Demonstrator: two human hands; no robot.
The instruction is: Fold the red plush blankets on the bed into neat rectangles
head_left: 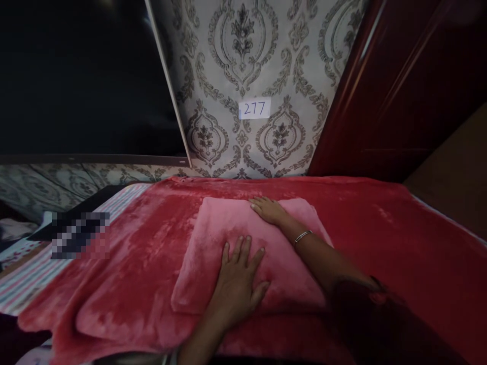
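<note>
Left hand: ours (238, 284) lay palm down with fingers spread, on the nearer middle of the folded pink blanket (285, 268); it grasped nothing
Folded blanket: we had it flat in front of us, on top of the red blanket (380, 243); its near edge passed under our left arm
Right hand: ours (268, 210) rested unclenched near the far edge, holding nothing; its forearm crossed the right side
Pressing: we judged light, even palm weight best, stroking outward from the middle so the layers would not skew
Side room: we had flat red blanket to left and right of the fold
Far limits: the patterned wall (243, 50) stood behind, the dark screen (83, 76) far left, the red-brown panel (388, 86) far right
</note>
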